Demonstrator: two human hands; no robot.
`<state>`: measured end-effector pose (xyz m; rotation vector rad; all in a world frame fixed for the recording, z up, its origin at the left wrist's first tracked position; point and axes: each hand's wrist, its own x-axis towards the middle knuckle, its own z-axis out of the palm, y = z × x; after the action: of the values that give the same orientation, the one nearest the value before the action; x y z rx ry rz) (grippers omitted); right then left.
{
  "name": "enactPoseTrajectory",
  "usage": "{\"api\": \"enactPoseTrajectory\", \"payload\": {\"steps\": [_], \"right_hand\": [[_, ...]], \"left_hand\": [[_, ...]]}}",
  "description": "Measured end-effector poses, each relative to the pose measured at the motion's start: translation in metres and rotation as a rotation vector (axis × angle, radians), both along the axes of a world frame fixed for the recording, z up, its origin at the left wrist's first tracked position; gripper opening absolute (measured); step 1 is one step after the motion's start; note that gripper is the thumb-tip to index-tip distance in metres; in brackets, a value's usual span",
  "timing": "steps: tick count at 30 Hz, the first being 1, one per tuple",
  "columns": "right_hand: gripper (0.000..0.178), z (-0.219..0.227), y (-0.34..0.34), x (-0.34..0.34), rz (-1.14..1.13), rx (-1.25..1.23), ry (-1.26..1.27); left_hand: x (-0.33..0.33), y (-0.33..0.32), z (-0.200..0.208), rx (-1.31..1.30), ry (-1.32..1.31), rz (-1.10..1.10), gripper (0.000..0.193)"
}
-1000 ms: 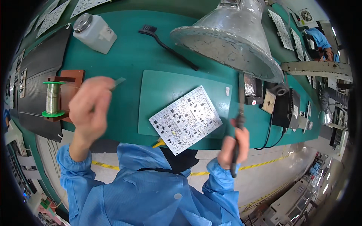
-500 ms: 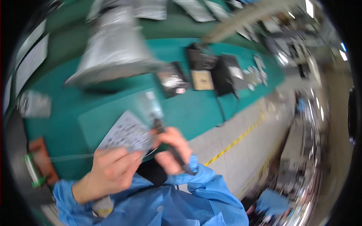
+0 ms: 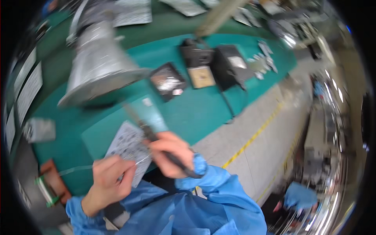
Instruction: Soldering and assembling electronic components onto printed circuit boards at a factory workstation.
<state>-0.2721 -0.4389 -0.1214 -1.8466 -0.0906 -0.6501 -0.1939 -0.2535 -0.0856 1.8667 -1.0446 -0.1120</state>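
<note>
My right hand (image 3: 172, 154) is closed round the black handle of a soldering iron (image 3: 148, 131). Its shaft points up and left, blurred by motion. A white circuit board panel (image 3: 127, 143) dotted with small dark parts lies tilted between my hands. My left hand (image 3: 111, 178) is closed in a pinch at the panel's lower left edge. Thin solder wire (image 3: 74, 170) runs into it from a green-ended reel (image 3: 46, 191) on an orange-brown stand (image 3: 56, 182). The wire's end inside the fingers is too small to make out.
A silvery fume hood (image 3: 100, 64) hangs over the green mat (image 3: 188, 113). Beyond my right hand are a black tray (image 3: 168, 80), a tan sponge pad (image 3: 201, 76) and a black box with a cable (image 3: 231, 66). A clear-wrapped block (image 3: 41, 130) sits at left.
The soldering iron has swung so its shaft points further left, and my right hand has shifted slightly left. My left hand has moved lower on the panel. The whole view has turned somewhat.
</note>
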Motion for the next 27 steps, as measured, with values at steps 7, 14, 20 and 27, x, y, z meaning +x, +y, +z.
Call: {"api": "enactPoseTrajectory", "payload": {"steps": [7,14,20,27], "right_hand": [[0.020,-0.006,-0.046,-0.001,0.090,-0.002,0.011],[0.034,0.016,-0.051,0.022,0.164,0.029,0.120],[0.025,0.018,-0.056,0.046,0.239,0.091,0.240],[0.024,0.014,-0.059,0.056,0.262,0.102,0.303]], "left_hand": [[0.034,-0.002,-0.023,-0.011,0.111,0.231,0.005],[0.040,0.004,-0.040,0.006,0.142,0.323,0.010],[0.039,0.003,-0.052,-0.035,0.160,0.317,0.008],[0.041,0.004,-0.049,0.015,0.188,0.271,0.011]]}}
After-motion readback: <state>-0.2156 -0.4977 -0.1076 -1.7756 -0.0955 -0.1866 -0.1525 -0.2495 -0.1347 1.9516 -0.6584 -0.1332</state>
